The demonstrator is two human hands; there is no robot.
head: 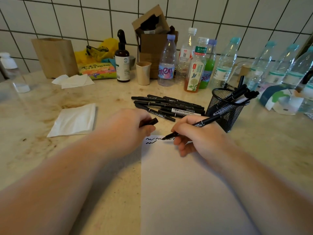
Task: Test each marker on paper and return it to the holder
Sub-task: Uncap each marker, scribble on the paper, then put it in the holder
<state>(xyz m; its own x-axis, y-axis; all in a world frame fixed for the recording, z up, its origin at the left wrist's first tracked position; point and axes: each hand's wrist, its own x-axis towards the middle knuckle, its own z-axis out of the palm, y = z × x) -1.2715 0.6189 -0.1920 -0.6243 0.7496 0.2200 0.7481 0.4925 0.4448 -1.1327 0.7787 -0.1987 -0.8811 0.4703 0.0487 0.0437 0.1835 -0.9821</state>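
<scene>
Head view: loose markers (169, 106) beside mesh holder (225, 109).

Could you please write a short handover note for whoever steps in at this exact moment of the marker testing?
Right hand: holds an uncapped marker, tip on the paper, mid-squiggle.
Left hand: fingers closed on a black cap, most likely that marker's.
Mesh holder: right of the paper, a few markers already in it.
Done: wavy test marks at the paper's top edge.
Left: cap this marker, put it in the holder, then test the pile of markers lying beyond the paper.
</scene>
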